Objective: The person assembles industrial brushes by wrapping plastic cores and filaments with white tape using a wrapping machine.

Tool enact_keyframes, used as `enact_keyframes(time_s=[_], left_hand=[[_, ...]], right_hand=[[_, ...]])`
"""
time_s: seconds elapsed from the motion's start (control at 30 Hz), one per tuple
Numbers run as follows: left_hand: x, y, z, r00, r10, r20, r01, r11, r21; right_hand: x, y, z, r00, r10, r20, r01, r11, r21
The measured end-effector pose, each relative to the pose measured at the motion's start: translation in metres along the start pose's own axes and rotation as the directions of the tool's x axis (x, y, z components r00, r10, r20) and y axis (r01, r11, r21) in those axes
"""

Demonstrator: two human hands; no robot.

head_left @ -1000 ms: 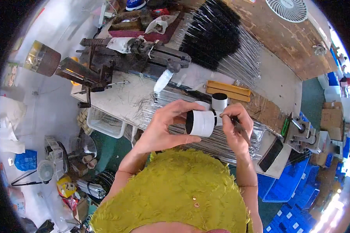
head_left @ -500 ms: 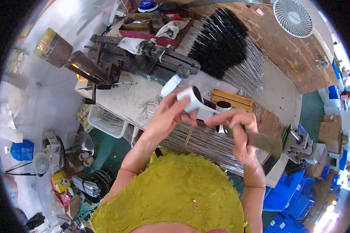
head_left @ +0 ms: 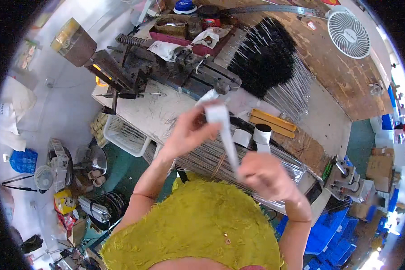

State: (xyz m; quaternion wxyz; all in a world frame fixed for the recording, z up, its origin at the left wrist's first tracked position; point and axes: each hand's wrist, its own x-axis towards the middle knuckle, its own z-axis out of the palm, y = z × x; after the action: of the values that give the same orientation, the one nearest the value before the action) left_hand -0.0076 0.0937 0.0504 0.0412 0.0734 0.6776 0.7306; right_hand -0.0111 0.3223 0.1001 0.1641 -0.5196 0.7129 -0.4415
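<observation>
My left hand [head_left: 190, 130] is raised above the workbench and grips a white tape roll [head_left: 217, 113]. A strip of white tape [head_left: 229, 146] runs from the roll down to my right hand [head_left: 262, 176], which is closed on the strip's lower end. Both hands are blurred. Beneath them lies a bundle of thin metal rods [head_left: 220, 159] tied with a band. A second white tape roll [head_left: 262, 133] stands on the bench just beyond my right hand. The brim of my yellow fuzzy hat [head_left: 198, 229] hides my lower arms.
A dark metal machine [head_left: 175, 67] fills the bench's far side. Black-tipped wire brushes [head_left: 267, 58] lie fanned at the back right. A yellow wooden block [head_left: 272, 122], a white basket [head_left: 123, 134], a white fan [head_left: 348, 33] and blue crates [head_left: 328, 234] surround the bench.
My hands have drawn apart. The left hand lifted the roll up and away while the right hand pulled a length of tape down toward me.
</observation>
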Motion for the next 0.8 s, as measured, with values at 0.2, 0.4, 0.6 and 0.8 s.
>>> enact_keyframes(time_s=[0.2, 0.4, 0.6, 0.8], left_hand=[[-0.016, 0.024, -0.009, 0.914, 0.037, 0.405, 0.037, 0.984, -0.173], [0.006, -0.007, -0.018, 0.988, 0.008, -0.155, -0.024, 0.995, -0.102], [-0.012, 0.023, 0.0, 0.905, 0.152, 0.397, -0.267, 0.93, 0.253], [-0.002, 0.019, -0.036, 0.922, 0.046, -0.385, -0.161, 0.949, -0.273]], right_hand=[[0.013, 0.041, -0.02, 0.776, -0.079, -0.626, -0.222, 0.894, -0.389], [0.003, 0.003, -0.001, 0.982, 0.091, -0.168, -0.058, 0.98, 0.192], [0.033, 0.033, -0.036, 0.775, 0.085, -0.627, -0.316, 0.91, -0.268], [-0.008, 0.018, -0.01, 0.917, 0.396, 0.05, -0.351, 0.86, -0.37]])
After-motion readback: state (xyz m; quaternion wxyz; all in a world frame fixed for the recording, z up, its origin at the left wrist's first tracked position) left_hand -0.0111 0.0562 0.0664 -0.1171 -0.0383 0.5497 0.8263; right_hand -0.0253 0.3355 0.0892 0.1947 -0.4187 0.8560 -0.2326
